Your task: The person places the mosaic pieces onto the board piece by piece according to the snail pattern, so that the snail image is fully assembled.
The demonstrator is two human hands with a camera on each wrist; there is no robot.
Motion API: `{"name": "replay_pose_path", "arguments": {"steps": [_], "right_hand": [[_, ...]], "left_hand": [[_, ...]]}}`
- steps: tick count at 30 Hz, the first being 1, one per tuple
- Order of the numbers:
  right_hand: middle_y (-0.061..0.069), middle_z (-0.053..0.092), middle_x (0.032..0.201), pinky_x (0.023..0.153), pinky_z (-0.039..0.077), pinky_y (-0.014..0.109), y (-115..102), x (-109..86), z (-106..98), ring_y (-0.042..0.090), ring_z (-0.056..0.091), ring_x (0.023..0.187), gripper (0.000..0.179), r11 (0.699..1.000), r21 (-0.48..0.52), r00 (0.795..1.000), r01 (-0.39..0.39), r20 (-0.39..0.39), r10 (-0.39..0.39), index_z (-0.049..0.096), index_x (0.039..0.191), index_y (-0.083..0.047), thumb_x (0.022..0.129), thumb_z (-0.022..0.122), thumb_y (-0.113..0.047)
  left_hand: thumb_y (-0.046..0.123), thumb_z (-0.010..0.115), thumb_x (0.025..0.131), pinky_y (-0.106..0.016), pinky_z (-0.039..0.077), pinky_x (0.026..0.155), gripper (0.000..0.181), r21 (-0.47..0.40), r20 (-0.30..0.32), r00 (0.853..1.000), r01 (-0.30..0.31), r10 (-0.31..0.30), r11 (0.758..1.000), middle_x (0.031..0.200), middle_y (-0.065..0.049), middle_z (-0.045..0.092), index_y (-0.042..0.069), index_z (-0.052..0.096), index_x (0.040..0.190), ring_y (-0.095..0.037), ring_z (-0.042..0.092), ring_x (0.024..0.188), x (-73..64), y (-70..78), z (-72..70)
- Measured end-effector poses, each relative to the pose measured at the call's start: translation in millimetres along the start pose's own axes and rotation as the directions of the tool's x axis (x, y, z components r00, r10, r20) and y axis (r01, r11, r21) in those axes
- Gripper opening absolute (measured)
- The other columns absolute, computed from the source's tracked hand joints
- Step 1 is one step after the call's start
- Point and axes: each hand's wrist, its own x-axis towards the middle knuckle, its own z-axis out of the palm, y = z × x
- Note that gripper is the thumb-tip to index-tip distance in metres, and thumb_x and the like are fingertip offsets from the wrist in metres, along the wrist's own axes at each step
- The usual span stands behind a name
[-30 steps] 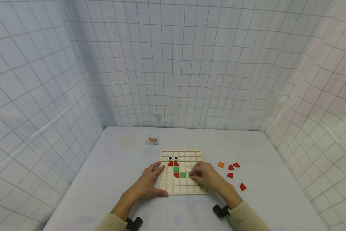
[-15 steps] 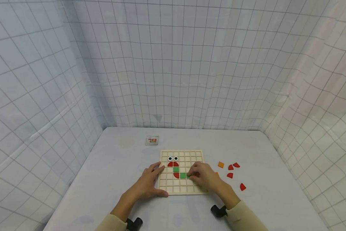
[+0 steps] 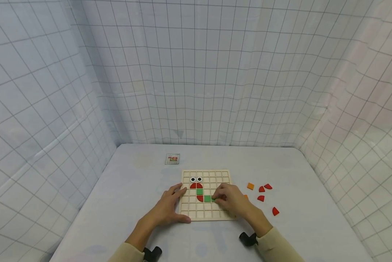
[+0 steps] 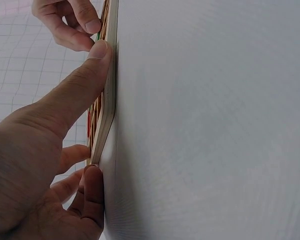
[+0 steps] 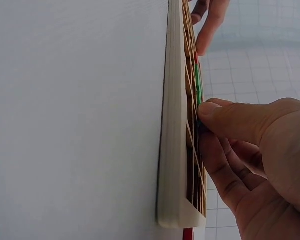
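Observation:
A pale wooden grid board [image 3: 207, 215] lies on the table. My left hand [image 3: 166, 208] holds its near left corner, the thumb [image 4: 85, 80] on the near rim and the fingers along the left side. Over the board's right half, my right hand [image 3: 232, 198] pinches a green square tile [image 3: 213, 200], mostly hidden by the fingertips. That tile is right beside another green tile [image 3: 207, 198] in the grid. Two eye tiles [image 3: 196, 179], a third green square [image 3: 199, 191] and red quarter-circle tiles [image 3: 200, 198] sit in other cells.
Right of the board lie several loose red quarter-circles [image 3: 260, 198] and an orange square [image 3: 250, 186]. A second orange piece [image 3: 246, 197] shows partly behind my right hand. A small picture card [image 3: 172, 159] lies beyond the board. Gridded white curtains [image 3: 196, 91] enclose the table.
My right hand has shifted slightly left, bringing the pinched green tile up beside its green neighbour. An orange piece behind that hand has come into view. My left hand stays in place.

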Motion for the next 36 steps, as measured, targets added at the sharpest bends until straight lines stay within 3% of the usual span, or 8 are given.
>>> {"name": "replay_pose_path", "arguments": {"steps": [8, 14, 19, 24, 29, 33, 36], "right_hand": [[-0.003, 0.079, 0.117, 0.094, 0.068, 0.026, -0.8, -6.7, -7.8, 0.011, 0.073, 0.103, 0.012, 0.998, -0.043, 0.999, -0.048, -0.026, 0.047, 0.090, 0.114, -0.013, 0.104, 0.088, -0.007], [-0.006, 0.076, 0.111, 0.083, 0.061, 0.021, 7.6, -15.9, -18.9, 0.004, 0.065, 0.094, 0.012, 0.994, -0.051, 0.993, -0.094, -0.074, 0.090, 0.090, 0.114, -0.016, 0.104, 0.090, -0.011], [-0.003, 0.075, 0.106, 0.075, 0.055, 0.021, 22.7, -28.1, -31.5, 0.001, 0.061, 0.087, 0.012, 0.995, -0.053, 0.990, -0.080, -0.123, 0.073, 0.089, 0.112, -0.012, 0.102, 0.089, -0.005], [-0.007, 0.074, 0.105, 0.075, 0.055, 0.022, 37.4, -44.7, -46.4, 0.001, 0.060, 0.086, 0.016, 0.980, -0.084, 0.971, -0.178, -0.175, 0.161, 0.089, 0.114, -0.016, 0.101, 0.090, -0.007], [-0.003, 0.076, 0.104, 0.075, 0.055, 0.023, 54.0, -64.4, -61.0, 0.004, 0.059, 0.085, 0.021, 0.967, -0.131, 0.955, -0.219, -0.230, 0.185, 0.090, 0.115, -0.015, 0.097, 0.094, -0.004], [-0.001, 0.074, 0.102, 0.071, 0.053, 0.022, 64.1, -78.0, -73.0, 0.005, 0.057, 0.084, 0.021, 0.951, -0.161, 0.945, -0.263, -0.245, 0.219, 0.089, 0.115, -0.013, 0.097, 0.095, -0.007], [-0.001, 0.073, 0.101, 0.071, 0.052, 0.022, 70.2, -87.8, -81.1, 0.004, 0.057, 0.083, 0.021, 0.944, -0.151, 0.938, -0.292, -0.240, 0.251, 0.088, 0.116, -0.012, 0.096, 0.096, -0.009]], "left_hand": [[0.044, 0.112, 0.076, -0.071, 0.046, 0.133, 0.123, 0.011, -0.004, 1.000, 0.001, -0.001, 1.000, 0.191, -0.016, 0.036, 0.008, 0.051, 0.176, -0.050, 0.042, 0.168, 0.5, 1.1, -0.3], [0.045, 0.112, 0.075, -0.072, 0.045, 0.133, 0.123, 0.020, -0.006, 1.000, 0.013, -0.013, 1.000, 0.191, -0.014, 0.036, 0.009, 0.051, 0.176, -0.051, 0.041, 0.169, 2.3, -0.6, 0.0], [0.045, 0.113, 0.075, -0.074, 0.044, 0.133, 0.123, 0.024, -0.007, 1.000, 0.021, -0.020, 1.000, 0.191, -0.013, 0.035, 0.010, 0.051, 0.176, -0.053, 0.040, 0.171, 2.9, 0.1, 0.1], [0.045, 0.112, 0.076, -0.075, 0.042, 0.134, 0.123, 0.020, 0.000, 1.000, 0.021, -0.021, 1.000, 0.192, -0.014, 0.035, 0.010, 0.051, 0.176, -0.057, 0.037, 0.172, 3.6, -0.2, 0.8], [0.045, 0.112, 0.076, -0.075, 0.042, 0.134, 0.123, 0.013, 0.009, 1.000, 0.016, -0.016, 1.000, 0.191, -0.016, 0.035, 0.009, 0.051, 0.176, -0.057, 0.038, 0.170, 2.0, -0.9, 1.8], [0.046, 0.112, 0.076, -0.075, 0.043, 0.134, 0.123, 0.013, 0.006, 1.000, 0.020, -0.020, 1.000, 0.192, -0.015, 0.034, 0.010, 0.051, 0.176, -0.056, 0.038, 0.171, 0.4, -1.3, 2.5], [0.045, 0.112, 0.076, -0.078, 0.037, 0.137, 0.123, 0.003, 0.007, 1.000, 0.017, -0.017, 1.000, 0.192, -0.016, 0.033, 0.009, 0.050, 0.176, -0.060, 0.034, 0.173, 0.2, -1.6, 1.5]]}}
